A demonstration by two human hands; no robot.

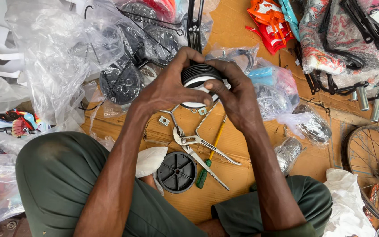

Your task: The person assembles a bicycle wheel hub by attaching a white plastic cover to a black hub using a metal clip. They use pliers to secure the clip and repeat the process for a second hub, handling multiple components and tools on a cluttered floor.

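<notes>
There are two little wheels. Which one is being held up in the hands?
The small wheel with the black ribbed tyre and white rim, gripped by the left hand and right hand. The other, a flat black wheel, lies on the cardboard.

**Soft, even daylight with glare on the plastic**

The scene is bright and evenly lit, with diffuse light that seems to come from above. Shadows are faint and soft-edged: a thin one lies beside the pliers (200,151) on the cardboard (242,145), another under the hands. The clear plastic bags (62,52) at upper left catch white glare and wash out in patches, and the white sheet (347,206) at lower right is nearly blown out. Focus is sharp in the middle, where skin creases and the ribs of the small wheel (198,77) read clearly. Towards the corners the picture softens and bends slightly, as with a wide lens; the spoked wheel (369,166) at the right edge looks stretched.
</notes>
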